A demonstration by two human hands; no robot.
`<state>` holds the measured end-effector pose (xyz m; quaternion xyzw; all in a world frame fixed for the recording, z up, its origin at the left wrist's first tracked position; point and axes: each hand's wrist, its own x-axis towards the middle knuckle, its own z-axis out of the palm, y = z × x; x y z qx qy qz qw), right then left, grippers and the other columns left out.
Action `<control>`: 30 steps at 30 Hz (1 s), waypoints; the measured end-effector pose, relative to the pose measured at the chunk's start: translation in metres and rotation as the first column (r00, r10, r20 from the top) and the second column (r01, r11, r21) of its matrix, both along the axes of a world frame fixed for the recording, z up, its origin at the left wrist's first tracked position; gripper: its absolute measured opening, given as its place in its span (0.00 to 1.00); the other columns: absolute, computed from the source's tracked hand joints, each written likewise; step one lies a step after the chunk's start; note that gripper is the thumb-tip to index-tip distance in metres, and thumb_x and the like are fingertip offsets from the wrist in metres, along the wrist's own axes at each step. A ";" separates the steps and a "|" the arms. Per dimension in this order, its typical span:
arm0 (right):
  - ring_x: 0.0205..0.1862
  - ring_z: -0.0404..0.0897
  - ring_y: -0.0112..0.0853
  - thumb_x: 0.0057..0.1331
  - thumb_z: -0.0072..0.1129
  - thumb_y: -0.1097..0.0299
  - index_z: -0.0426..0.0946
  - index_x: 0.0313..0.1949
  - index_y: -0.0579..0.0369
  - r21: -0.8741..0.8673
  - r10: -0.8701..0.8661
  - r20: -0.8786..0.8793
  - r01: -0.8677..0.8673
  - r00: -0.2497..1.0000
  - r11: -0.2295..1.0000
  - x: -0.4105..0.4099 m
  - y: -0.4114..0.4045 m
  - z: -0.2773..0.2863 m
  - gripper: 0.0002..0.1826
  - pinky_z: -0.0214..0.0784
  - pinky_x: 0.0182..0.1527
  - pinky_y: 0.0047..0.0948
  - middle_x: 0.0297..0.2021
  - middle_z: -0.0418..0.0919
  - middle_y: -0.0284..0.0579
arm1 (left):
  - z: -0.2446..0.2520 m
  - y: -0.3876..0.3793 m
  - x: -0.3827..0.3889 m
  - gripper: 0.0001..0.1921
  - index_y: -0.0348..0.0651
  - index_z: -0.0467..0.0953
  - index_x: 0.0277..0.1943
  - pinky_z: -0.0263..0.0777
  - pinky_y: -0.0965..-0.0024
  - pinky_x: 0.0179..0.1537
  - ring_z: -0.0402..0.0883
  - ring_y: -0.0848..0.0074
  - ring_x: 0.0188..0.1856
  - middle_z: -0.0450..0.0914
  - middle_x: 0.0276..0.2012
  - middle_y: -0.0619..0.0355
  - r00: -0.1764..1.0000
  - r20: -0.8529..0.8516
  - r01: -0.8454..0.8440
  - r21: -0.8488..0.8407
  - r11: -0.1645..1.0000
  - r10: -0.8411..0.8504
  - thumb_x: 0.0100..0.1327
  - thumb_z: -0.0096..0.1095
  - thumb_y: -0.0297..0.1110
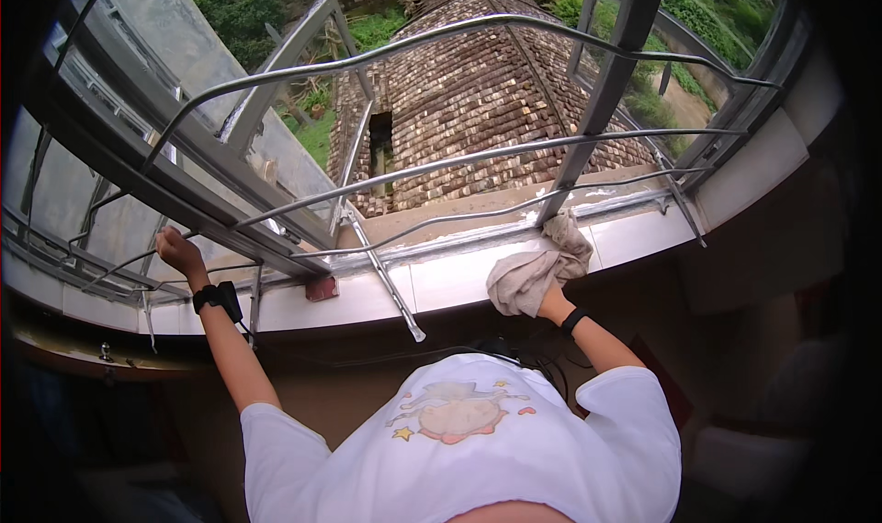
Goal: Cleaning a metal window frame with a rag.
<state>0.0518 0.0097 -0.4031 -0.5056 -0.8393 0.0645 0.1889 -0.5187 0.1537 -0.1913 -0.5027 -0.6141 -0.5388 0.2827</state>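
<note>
My left hand [179, 251] is closed around a thin metal window bar [124, 269] at the left. In my right hand [553, 301] is a crumpled greyish-pink cloth [527, 278], which covers most of the fingers. The cloth's upper end touches the foot of an upright window frame post [579, 144], where it meets the window track [468, 237]. Beneath the cloth runs the white tiled sill [448, 282]. Several bent metal security bars [441, 158] cross the window opening in front of me.
A metal window stay [382, 271] juts inward over the sill, and another stay [682, 203] sticks out at the right. A small dark red block [322, 289] lies on the sill. Outside, below the window, is a tiled roof [468, 96]. Cables [551, 378] hang below the sill.
</note>
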 end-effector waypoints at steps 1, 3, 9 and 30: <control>0.50 0.66 0.38 0.52 0.46 0.58 0.69 0.45 0.47 0.011 0.137 -0.002 -0.137 0.991 0.991 -0.034 0.005 -0.002 0.20 0.55 0.52 0.38 0.46 0.69 0.43 | -0.001 0.001 -0.002 0.19 0.32 0.61 0.15 0.54 0.59 0.29 0.63 0.57 0.23 0.64 0.16 0.48 1.000 -0.003 -0.004 -0.026 1.000 0.004 0.58 0.35 0.35; 0.51 0.64 0.37 0.52 0.44 0.60 0.69 0.45 0.48 -0.014 0.347 -0.048 -0.348 0.937 0.937 -0.101 0.014 -0.033 0.20 0.51 0.55 0.37 0.47 0.68 0.43 | 0.001 0.006 0.000 0.19 0.32 0.62 0.16 0.54 0.59 0.30 0.63 0.57 0.24 0.64 0.17 0.48 1.000 -0.017 0.001 -0.044 0.999 -0.002 0.59 0.35 0.35; 0.50 0.65 0.38 0.52 0.44 0.60 0.69 0.43 0.50 -0.009 0.406 -0.078 -0.408 0.910 0.913 -0.152 0.031 -0.007 0.19 0.50 0.55 0.36 0.45 0.69 0.44 | -0.002 -0.002 -0.011 0.20 0.32 0.62 0.18 0.54 0.58 0.31 0.64 0.55 0.25 0.65 0.19 0.47 0.995 -0.093 0.026 -0.167 0.986 -0.042 0.60 0.34 0.36; 0.55 0.60 0.40 0.59 0.35 0.57 0.62 0.50 0.55 0.056 -0.693 0.134 0.693 0.708 0.719 0.094 0.030 -0.018 0.23 0.43 0.58 0.38 0.51 0.63 0.49 | -0.067 -0.083 0.229 0.07 0.32 0.64 0.35 0.59 0.69 0.43 0.66 0.67 0.39 0.66 0.34 0.50 0.823 0.152 0.542 0.081 0.836 -0.548 0.55 0.39 0.25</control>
